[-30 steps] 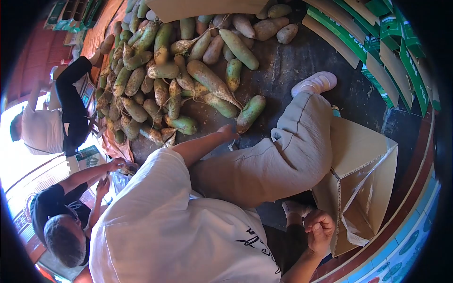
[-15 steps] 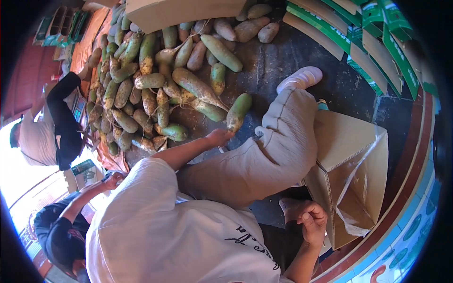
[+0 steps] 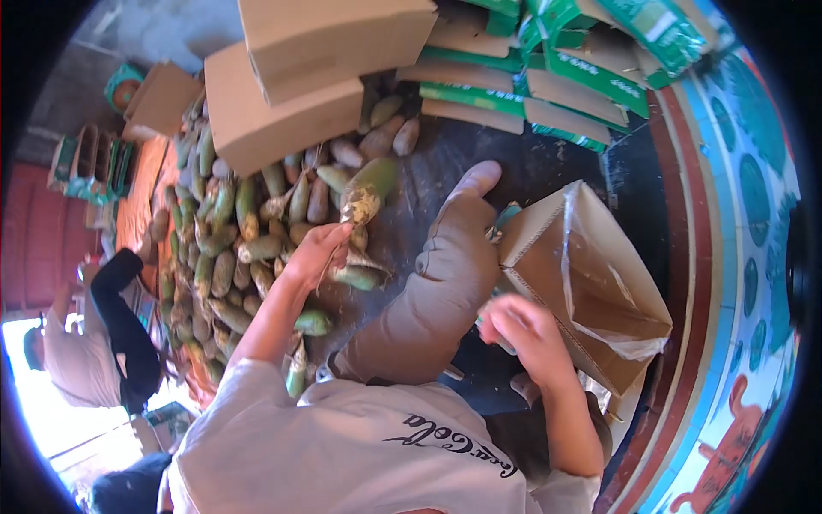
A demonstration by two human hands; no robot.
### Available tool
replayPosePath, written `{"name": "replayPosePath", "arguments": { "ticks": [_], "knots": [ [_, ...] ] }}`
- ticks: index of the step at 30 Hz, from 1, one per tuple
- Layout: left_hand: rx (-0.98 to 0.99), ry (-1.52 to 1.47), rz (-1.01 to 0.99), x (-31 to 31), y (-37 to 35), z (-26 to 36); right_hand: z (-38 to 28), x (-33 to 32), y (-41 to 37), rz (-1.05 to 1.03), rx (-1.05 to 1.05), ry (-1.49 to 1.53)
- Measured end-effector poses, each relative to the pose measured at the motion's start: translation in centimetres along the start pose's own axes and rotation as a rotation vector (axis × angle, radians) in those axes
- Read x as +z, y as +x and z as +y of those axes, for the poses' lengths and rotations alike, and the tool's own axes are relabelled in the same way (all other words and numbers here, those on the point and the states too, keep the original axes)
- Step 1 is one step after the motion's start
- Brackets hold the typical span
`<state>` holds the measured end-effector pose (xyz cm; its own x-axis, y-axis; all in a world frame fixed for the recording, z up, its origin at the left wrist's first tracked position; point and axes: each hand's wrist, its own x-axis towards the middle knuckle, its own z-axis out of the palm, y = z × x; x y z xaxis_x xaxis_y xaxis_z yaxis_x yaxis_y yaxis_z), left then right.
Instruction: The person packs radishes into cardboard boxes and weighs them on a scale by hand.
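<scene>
My left hand (image 3: 324,250) grips a radish (image 3: 368,190) by its thin root end. The radish is green at the far end and earthy yellow-brown near my fingers, held up above the floor. To its left lies a large heap of similar radishes (image 3: 224,270). My right hand (image 3: 527,336) is closed and blurred, over the gap between my bent knee and an open cardboard box (image 3: 531,240). Something small may be between its fingers, but I cannot make it out. A clear plastic liner (image 3: 591,330) hangs in the box.
Two cardboard cartons (image 3: 287,111) stand behind the heap. Green printed boxes (image 3: 565,73) are stacked at the back right. A painted wall (image 3: 745,240) runs along the right. At the left, another person (image 3: 81,364) bends beside the heap. Dark flooring (image 3: 445,141) shows near my foot.
My left hand has lifted the radish closer to me and further left. My right hand has come up and forward from beside the box. The view has turned to the right.
</scene>
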<state>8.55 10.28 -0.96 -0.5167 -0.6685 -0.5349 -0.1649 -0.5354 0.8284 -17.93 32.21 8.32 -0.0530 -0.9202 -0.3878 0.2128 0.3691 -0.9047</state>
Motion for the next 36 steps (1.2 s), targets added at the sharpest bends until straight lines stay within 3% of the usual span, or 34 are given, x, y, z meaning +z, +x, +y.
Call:
{"name": "replayPosePath", "arguments": {
  "ticks": [4,6,8,10,11,14,16,18,20,23,26,27,30,36],
  "knots": [
    [0.28,0.286,-0.111,3.6,-5.5,7.4,-3.5,3.6,4.9,0.087,-0.203,0.15],
    [0.544,0.499,-0.159,7.4,-8.7,10.5,-5.1,4.3,6.5,0.153,-0.227,0.416],
    [0.899,0.865,-0.2,8.5,-8.5,9.5,-6.4,3.9,5.8,0.171,-0.342,0.593],
    [1.004,0.887,-0.376,11.6,-9.2,9.0,-7.5,3.2,3.7,0.15,-0.537,0.666],
    [0.993,0.957,-0.403,13.1,-9.6,8.5,-7.7,2.7,2.1,0.157,-0.477,0.721],
    [0.88,0.996,-0.664,15.3,-8.4,6.8,-6.3,1.1,-2.3,0.361,-0.48,0.235],
    [0.888,0.826,-0.662,16.2,-7.8,7.6,-5.2,0.7,-5.1,0.389,-0.463,0.014],
    [0.805,0.689,-0.517,17.4,-8.2,9.2,-4.0,0.8,-7.6,0.435,-0.436,-0.15],
    [0.947,0.556,-0.568,18.7,-7.8,9.8,-3.1,1.2,-9.7,0.482,-0.391,-0.289],
    [0.809,0.417,-0.702,20.9,-8.8,9.5,-1.4,1.4,-11.3,0.542,-0.354,-0.485],
    [0.807,0.521,-0.802,21.6,-8.9,8.8,-0.5,1.2,-12.3,0.581,-0.351,-0.65],
    [0.695,0.458,-0.785,21.8,-9.3,8.5,-0.3,1.1,-12.6,0.598,-0.366,-0.71],
    [0.822,0.483,-0.814,22.1,-9.4,7.7,0.1,0.7,-13.5,0.641,-0.404,-0.88],
    [0.738,0.591,-0.878,23.0,-9.9,6.9,1.2,0.2,-15.2,0.703,-0.334,-1.124]
  ]
}}
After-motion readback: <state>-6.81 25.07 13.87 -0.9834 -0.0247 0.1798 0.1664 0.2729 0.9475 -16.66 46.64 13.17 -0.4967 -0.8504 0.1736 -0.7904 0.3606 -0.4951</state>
